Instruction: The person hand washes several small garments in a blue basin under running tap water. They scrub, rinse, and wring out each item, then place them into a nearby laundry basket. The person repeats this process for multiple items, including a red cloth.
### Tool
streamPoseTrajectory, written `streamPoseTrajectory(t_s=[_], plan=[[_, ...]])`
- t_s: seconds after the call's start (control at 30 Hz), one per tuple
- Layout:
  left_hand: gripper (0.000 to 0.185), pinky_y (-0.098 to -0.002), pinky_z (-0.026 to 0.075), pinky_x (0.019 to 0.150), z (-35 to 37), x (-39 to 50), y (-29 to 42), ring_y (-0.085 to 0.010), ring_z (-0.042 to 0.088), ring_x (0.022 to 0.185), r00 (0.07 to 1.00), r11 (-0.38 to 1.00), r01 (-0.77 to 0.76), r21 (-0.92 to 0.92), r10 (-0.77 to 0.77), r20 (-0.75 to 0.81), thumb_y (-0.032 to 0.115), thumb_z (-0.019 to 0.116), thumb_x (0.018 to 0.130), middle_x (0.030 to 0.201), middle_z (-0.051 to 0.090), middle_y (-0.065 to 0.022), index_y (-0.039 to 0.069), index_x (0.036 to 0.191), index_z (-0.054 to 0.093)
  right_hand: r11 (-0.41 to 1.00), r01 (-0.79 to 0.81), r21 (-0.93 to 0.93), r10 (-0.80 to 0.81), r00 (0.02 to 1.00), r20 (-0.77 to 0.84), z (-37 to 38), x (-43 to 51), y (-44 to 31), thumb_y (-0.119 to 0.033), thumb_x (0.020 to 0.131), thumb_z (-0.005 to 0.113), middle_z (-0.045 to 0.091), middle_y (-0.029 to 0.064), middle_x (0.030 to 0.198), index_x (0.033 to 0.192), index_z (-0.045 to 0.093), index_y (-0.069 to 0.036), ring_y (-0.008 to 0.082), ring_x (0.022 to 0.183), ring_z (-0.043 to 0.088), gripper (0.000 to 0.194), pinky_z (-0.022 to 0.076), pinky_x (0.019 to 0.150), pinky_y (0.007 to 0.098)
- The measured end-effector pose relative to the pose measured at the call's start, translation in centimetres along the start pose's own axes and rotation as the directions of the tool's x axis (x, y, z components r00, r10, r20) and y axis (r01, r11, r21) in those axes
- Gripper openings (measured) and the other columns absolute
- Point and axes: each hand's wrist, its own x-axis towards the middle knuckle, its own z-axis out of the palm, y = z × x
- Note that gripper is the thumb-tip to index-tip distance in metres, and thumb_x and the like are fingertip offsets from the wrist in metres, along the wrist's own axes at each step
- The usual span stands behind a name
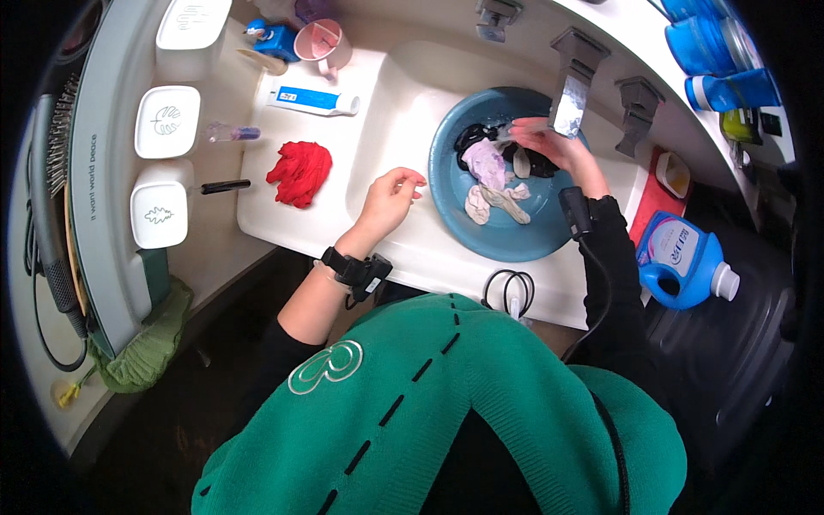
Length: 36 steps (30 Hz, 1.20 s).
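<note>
My right hand [553,145] is over the blue plastic basin [444,212], fingers extended beside the stream at the metal faucet [571,96]. No item shows in it. Inside the basin lie a wet pale lilac cloth [486,164], a whitish cloth [505,203] that looks like socks, and dark cloth [473,137]. To the left of the basin, my left hand [389,199] hovers over the white sink [405,109] with its fingers loosely bent and nothing in it. A crumpled red cloth [300,174] rests on the sink ledge farther left.
A blue detergent bottle [682,261] stands at the right, near a soap dish [673,174]. Toothpaste [312,100] and a pink cup [322,45] occupy the left ledge. Looped black cable [508,283] hangs at the sink's front edge; another cable [602,270] trails from my right wrist.
</note>
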Motion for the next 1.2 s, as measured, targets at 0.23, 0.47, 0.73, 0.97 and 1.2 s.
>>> streamPoseTrajectory(t_s=[0.23,0.47,0.73,0.97,1.2], plan=[[0.018,-0.0251,0.047,0.07,0.8,0.0,0.1,-0.0125,0.06,0.077,1.0,1.0,0.004,0.004,-0.004,0.003,0.012,0.045,0.092,0.094,0.064,-0.0058,0.002,0.097,0.059,0.483,-0.279,-0.83,-0.424,0.755,-0.501,-1.1,4.2,8.2,-0.031,0.071,0.071,0.066,0.0172,0.091,0.087,0.068,-0.004,0.0303,0.086,0.064,0.032,0.0495,0.078,0.0382],[0.019,-0.0244,0.047,0.068,1.8,0.7,1.3,-0.012,0.059,0.076,0.997,0.996,-0.08,-0.047,0.081,0.013,0.013,0.046,0.092,0.091,0.064,-0.0066,0.001,0.096,0.06,0.889,0.187,-0.418,-0.414,0.717,-0.561,0.1,3.6,8.7,-0.019,0.081,0.053,0.062,0.0047,0.076,0.083,0.061,0.0,0.0141,0.069,0.058,0.021,0.0455,0.062,0.026],[0.027,-0.0253,0.048,0.077,8.4,11.2,2.8,-0.0115,0.054,0.095,0.967,0.976,-0.216,0.007,0.213,0.137,0.021,0.046,0.095,0.105,0.059,-0.0047,0.005,0.114,0.055,0.909,0.296,0.293,-0.213,0.936,-0.282,2.3,-2.2,1.8,-0.02,0.095,0.036,0.058,0.0205,0.106,0.11,0.048,0.007,0.0311,0.093,0.06,0.033,0.0508,0.084,0.0412],[0.036,-0.0304,0.047,0.085,12.4,14.9,2.4,-0.0196,0.055,0.1,0.938,0.973,0.09,-0.211,-0.011,0.347,0.033,0.046,0.095,0.106,0.056,-0.0088,0.003,0.114,0.047,0.9,0.32,0.296,-0.217,0.918,-0.33,2.1,-4.8,1.7,-0.024,0.094,0.039,0.058,0.0147,0.103,0.112,0.05,0.003,0.0255,0.093,0.059,0.034,0.0522,0.08,0.0398],[0.024,-0.0338,0.05,0.072,15.0,13.7,5.7,-0.0226,0.063,0.084,0.867,0.881,-0.472,0.038,0.455,0.205,0.012,0.053,0.086,0.093,0.063,-0.0161,0.0,0.107,0.054,0.715,0.159,0.681,0.068,0.953,-0.294,2.8,-0.1,5.4,-0.026,0.095,0.041,0.054,0.0119,0.109,0.115,0.047,-0.004,0.0227,0.096,0.057,0.03,0.0491,0.085,0.0391]])
